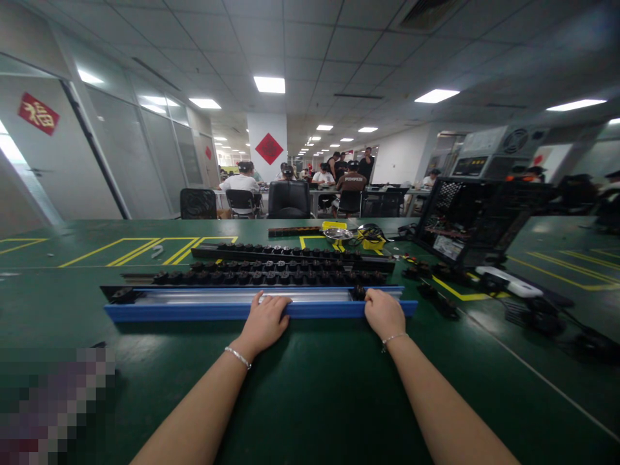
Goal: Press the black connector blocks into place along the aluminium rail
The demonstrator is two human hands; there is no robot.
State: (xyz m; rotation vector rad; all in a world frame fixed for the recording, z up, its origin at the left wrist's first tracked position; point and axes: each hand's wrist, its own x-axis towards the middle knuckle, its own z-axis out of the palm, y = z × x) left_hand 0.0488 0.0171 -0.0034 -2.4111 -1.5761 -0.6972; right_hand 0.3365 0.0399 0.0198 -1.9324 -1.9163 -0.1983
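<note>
A long blue channel [194, 312] with a silvery inside lies across the table in front of me. My left hand [265, 318] lies over its near wall, fingers reaching into the channel and thumb on the near side. At the channel's right part, my right hand [385, 313] is closed, its fingertips at a small black module [358, 292] seated in the channel. The fingers hide part of that module. Another black piece [123, 296] sits at the channel's left end. Just behind run strips with rows of black round modules [256, 278].
An open computer case [465, 223] stands at the right, with a power supply [501, 148] on top. Loose black parts [438, 300] and a white power strip [508, 281] lie nearby. A metal dish [338, 234] is behind the strips. People sit at far tables.
</note>
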